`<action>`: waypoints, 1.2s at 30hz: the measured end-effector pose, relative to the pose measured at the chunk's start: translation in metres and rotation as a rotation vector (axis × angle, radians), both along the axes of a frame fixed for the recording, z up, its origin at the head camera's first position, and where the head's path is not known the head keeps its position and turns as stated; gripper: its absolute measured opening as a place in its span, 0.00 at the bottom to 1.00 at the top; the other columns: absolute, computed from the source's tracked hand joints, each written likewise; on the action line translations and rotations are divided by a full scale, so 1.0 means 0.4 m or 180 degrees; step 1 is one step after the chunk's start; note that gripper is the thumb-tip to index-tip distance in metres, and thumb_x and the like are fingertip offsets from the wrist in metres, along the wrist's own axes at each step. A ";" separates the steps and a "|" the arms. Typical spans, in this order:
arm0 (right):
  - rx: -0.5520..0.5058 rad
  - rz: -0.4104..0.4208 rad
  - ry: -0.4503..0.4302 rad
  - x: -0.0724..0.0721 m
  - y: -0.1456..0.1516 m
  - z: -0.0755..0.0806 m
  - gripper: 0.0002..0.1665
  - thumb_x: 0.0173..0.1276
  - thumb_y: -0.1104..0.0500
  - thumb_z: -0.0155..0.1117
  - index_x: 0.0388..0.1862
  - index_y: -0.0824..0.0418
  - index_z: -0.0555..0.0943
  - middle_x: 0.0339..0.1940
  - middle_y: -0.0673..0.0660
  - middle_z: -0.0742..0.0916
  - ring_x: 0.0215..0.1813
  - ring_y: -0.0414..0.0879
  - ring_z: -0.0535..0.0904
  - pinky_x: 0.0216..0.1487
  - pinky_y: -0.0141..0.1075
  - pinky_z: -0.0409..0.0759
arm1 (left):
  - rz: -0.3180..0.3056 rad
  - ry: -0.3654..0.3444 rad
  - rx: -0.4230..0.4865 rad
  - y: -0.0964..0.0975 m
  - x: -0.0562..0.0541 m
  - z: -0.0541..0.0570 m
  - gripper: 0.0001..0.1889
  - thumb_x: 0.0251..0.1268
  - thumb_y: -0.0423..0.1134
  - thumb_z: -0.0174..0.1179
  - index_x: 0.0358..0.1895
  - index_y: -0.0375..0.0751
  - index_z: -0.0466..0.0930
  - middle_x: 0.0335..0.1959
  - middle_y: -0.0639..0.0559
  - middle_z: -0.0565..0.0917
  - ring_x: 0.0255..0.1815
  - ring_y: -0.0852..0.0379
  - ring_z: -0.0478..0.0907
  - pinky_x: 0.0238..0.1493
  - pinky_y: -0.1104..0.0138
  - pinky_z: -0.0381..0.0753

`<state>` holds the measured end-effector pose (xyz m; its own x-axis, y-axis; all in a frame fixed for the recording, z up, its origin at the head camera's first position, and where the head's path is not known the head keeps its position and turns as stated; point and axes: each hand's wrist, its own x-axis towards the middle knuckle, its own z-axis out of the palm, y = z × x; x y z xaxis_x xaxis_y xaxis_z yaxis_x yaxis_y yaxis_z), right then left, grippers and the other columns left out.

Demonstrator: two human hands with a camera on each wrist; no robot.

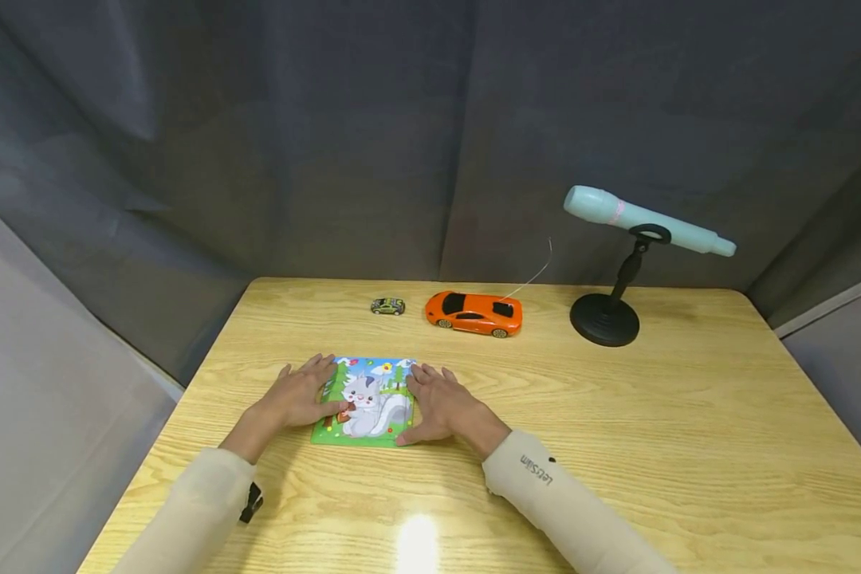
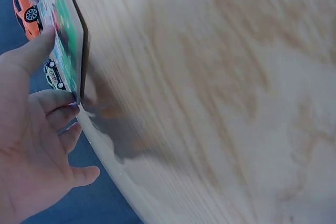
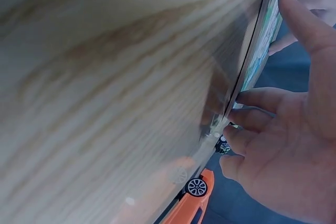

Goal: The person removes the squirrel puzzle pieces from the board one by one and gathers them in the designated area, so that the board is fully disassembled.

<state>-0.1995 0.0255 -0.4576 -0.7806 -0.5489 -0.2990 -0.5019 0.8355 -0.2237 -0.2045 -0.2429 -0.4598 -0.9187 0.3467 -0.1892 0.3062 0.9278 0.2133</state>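
A thin square picture board lies on the table, printed with a grey squirrel holding an acorn on green grass. My left hand touches its left side, the thumb laid over the printed face and the other fingers spread at the edge. On the opposite side rests my right hand, its thumb near the lower right corner and fingertips along the right edge. Both wrist views show fairly straight fingers: the left hand meets the board's edge, and the right hand does likewise.
Behind the board stand a small patterned toy car and a larger orange toy car with a thin wire aerial. Farther right, a pale blue microphone sits in a black stand. Dark curtains hang behind the wooden table.
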 end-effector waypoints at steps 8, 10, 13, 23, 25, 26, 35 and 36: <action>0.0141 -0.0034 0.0013 0.003 0.019 0.024 0.64 0.48 0.27 0.66 0.75 0.60 0.56 0.78 0.57 0.55 0.79 0.52 0.48 0.77 0.51 0.46 | -0.0075 0.0028 -0.0068 0.022 -0.002 0.002 0.44 0.61 0.64 0.55 0.73 0.39 0.55 0.75 0.41 0.56 0.77 0.41 0.50 0.69 0.36 0.49; 0.0141 -0.0059 -0.0016 0.004 0.029 0.028 0.64 0.49 0.28 0.67 0.75 0.60 0.56 0.78 0.57 0.56 0.79 0.52 0.48 0.77 0.51 0.46 | -0.0110 0.0044 -0.0081 0.031 -0.002 0.001 0.45 0.61 0.65 0.54 0.73 0.39 0.55 0.75 0.41 0.56 0.77 0.42 0.50 0.69 0.35 0.49; 0.0117 -0.0093 -0.0058 0.006 0.048 0.030 0.63 0.49 0.30 0.69 0.75 0.61 0.56 0.78 0.58 0.56 0.79 0.53 0.47 0.77 0.51 0.45 | -0.0175 0.0062 -0.0102 0.049 -0.001 -0.001 0.44 0.61 0.65 0.54 0.74 0.42 0.55 0.76 0.41 0.56 0.77 0.42 0.50 0.68 0.35 0.50; -0.0064 -0.0229 -0.0171 0.025 0.124 0.031 0.63 0.46 0.35 0.75 0.73 0.64 0.60 0.77 0.61 0.59 0.79 0.56 0.49 0.77 0.52 0.45 | -0.0358 0.0164 -0.0223 0.131 0.011 -0.015 0.42 0.61 0.66 0.52 0.72 0.43 0.59 0.75 0.41 0.57 0.77 0.42 0.48 0.69 0.35 0.47; -0.0103 -0.0245 -0.0176 0.028 0.138 0.032 0.62 0.45 0.36 0.75 0.72 0.65 0.60 0.77 0.61 0.60 0.78 0.57 0.49 0.77 0.52 0.46 | -0.0409 0.0200 -0.0239 0.146 0.013 -0.016 0.42 0.62 0.66 0.52 0.72 0.42 0.60 0.75 0.41 0.57 0.77 0.43 0.48 0.69 0.35 0.49; -0.0115 -0.0247 -0.0179 0.029 0.145 0.033 0.62 0.45 0.36 0.76 0.72 0.65 0.61 0.77 0.61 0.60 0.78 0.57 0.50 0.77 0.52 0.46 | -0.0428 0.0210 -0.0233 0.154 0.013 -0.016 0.42 0.62 0.65 0.53 0.72 0.42 0.60 0.75 0.42 0.57 0.77 0.43 0.48 0.69 0.36 0.49; -0.0181 -0.0201 -0.0189 0.034 0.217 0.039 0.62 0.45 0.38 0.76 0.72 0.66 0.61 0.76 0.62 0.60 0.78 0.59 0.51 0.76 0.53 0.47 | -0.0588 0.0220 -0.0260 0.210 0.022 -0.011 0.43 0.61 0.67 0.52 0.72 0.41 0.59 0.76 0.46 0.57 0.78 0.45 0.49 0.69 0.37 0.51; -0.0176 -0.0197 -0.0194 0.035 0.225 0.039 0.62 0.45 0.38 0.76 0.72 0.66 0.61 0.76 0.62 0.60 0.78 0.59 0.51 0.76 0.53 0.47 | -0.0602 0.0222 -0.0259 0.216 0.023 -0.011 0.43 0.61 0.67 0.51 0.72 0.41 0.60 0.76 0.47 0.57 0.78 0.45 0.49 0.69 0.37 0.51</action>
